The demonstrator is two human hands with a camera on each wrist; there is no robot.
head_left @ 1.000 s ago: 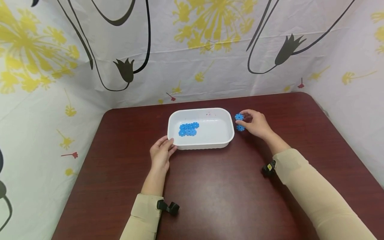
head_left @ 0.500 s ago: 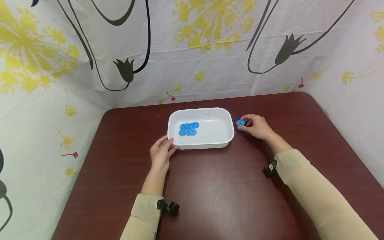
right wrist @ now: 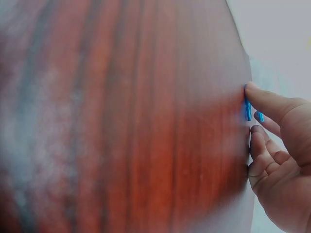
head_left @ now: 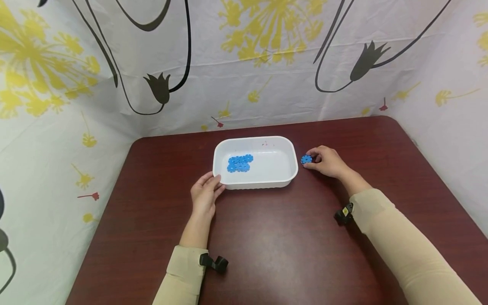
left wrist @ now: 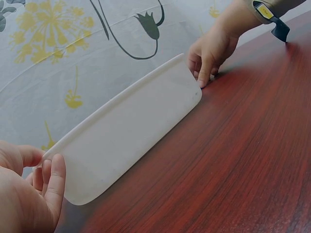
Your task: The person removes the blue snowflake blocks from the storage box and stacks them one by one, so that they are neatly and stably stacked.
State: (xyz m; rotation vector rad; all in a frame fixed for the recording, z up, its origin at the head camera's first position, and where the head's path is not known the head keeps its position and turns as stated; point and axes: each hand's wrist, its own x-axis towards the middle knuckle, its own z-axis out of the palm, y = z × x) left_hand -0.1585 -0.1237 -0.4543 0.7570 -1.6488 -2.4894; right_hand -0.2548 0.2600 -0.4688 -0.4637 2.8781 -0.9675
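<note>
Blue notched disc (head_left: 306,159) sits pinched just right of a white tray (head_left: 263,185).
The part-curled right hand (head_left: 328,161) holds it between thumb and fingers; the left hand (head_left: 205,195) grips the tray's near left corner; more blue discs (head_left: 238,164) lie in the tray's left half.

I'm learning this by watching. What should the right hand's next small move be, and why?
Perhaps the right hand should gently release the blue disc it pinches: the left wrist view shows that hand down by the table, and other blue discs lie in the white tray, which the left hand holds.
</note>
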